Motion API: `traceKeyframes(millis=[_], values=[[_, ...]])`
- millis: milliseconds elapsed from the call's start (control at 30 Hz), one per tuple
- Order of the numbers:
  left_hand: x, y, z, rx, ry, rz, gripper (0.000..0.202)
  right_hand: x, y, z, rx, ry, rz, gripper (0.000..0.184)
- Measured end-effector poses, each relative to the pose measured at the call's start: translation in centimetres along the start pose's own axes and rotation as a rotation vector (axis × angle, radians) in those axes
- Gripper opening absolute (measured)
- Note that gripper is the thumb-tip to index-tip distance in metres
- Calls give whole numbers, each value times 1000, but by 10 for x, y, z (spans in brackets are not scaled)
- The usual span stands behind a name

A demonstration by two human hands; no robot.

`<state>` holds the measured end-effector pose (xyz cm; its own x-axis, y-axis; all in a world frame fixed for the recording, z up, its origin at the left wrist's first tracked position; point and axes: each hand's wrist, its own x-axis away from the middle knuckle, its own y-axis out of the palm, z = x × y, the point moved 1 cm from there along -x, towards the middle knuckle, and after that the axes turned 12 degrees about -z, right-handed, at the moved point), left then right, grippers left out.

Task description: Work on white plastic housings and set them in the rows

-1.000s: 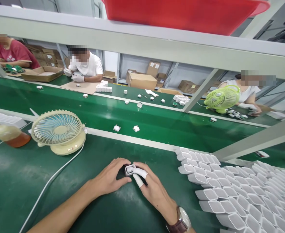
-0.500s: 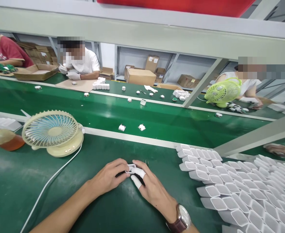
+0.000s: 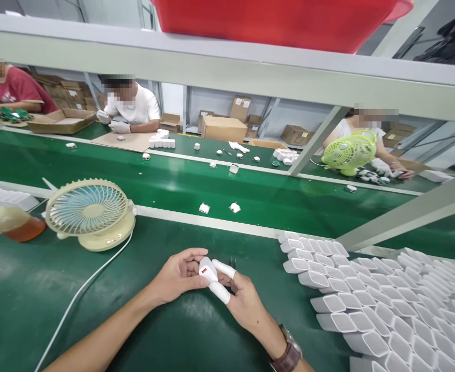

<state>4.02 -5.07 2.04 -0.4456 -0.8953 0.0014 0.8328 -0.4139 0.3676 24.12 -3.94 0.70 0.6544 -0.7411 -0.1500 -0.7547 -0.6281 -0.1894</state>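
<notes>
Both hands meet over the green mat at the bottom centre. A small white charger housing (image 3: 206, 269) with a red port on its face sits between them. My left hand (image 3: 177, 276) cups it from the left with curled fingers. My right hand (image 3: 238, 295), with white finger cots on thumb and forefinger and a watch on the wrist, pinches it from the right. A large stack of empty white housings (image 3: 366, 305) lies on its side just right of my right hand.
A cream desk fan (image 3: 90, 213) with a white cable stands at left, beside a bottle of amber liquid (image 3: 12, 223). Small white parts (image 3: 219, 207) ride the green conveyor belt beyond. Three other people work at the far side. A green fan (image 3: 348, 154) and a red bin (image 3: 281, 20) are overhead and right.
The housing has been lifted off the mat and turned, so its red-port face now shows. Both hands rose slightly with it. The parts on the belt drifted right.
</notes>
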Motion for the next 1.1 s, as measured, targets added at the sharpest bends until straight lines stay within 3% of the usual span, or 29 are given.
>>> traceKeyframes(millis=[233,500,600,800,1100], values=[[-1,3,-2,-1,-20,50,52,2,1,2,-50,38,-45,47],[3,0,-1,-24,-22,-28,65,-1,-2,-1,144,-82,14,53],[1,2,-2,35,-36,-38,69,-2,-1,0,18,-56,45,56],[-4,8,-2,44,-41,121,61,-4,5,0,-250,79,52,57],[-4,8,-2,-33,-79,212,63,-5,5,-14,-190,148,3,50]])
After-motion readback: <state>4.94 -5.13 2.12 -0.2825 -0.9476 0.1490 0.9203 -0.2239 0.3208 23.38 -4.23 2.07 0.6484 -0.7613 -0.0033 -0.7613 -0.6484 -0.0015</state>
